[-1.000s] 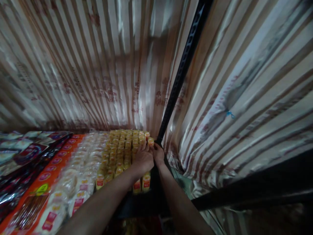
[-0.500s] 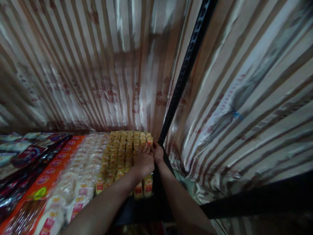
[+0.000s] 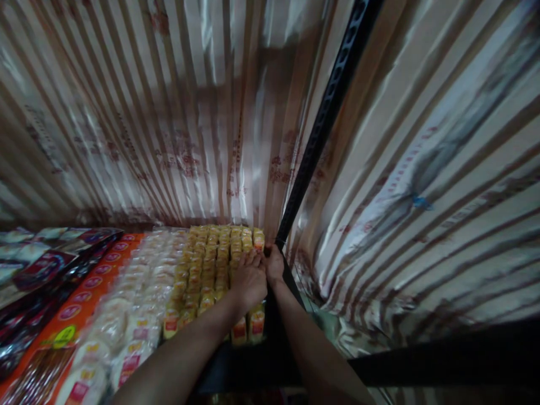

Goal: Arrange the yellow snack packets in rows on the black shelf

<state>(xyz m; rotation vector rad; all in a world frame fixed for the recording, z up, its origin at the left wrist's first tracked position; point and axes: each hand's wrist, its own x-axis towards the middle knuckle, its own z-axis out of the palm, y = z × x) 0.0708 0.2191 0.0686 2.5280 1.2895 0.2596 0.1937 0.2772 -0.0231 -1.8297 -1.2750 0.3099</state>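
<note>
Rows of small yellow packets [image 3: 206, 264] stand packed upright on a shelf, with red labels at their lower ends. My left hand [image 3: 248, 278] lies on top of the right-hand rows, fingers bent down onto the packets. My right hand [image 3: 274, 264] is beside it at the shelf's right edge, fingers curled against the last row of packets near the foot of a black upright post [image 3: 320, 129]. Whether either hand grips a packet is hidden by the fingers.
Left of the yellow packets lie rows of pale wrapped packs [image 3: 139, 292], then orange packs [image 3: 80, 304] and dark packs [image 3: 37, 264]. A striped shiny curtain [image 3: 169, 112] hangs behind and to the right. A dark shelf bar [image 3: 442, 360] crosses the lower right.
Both hands stay pressed on the right end of the yellow packets; they shifted slightly, and the loose packet at the far corner now stands in line with the row.
</note>
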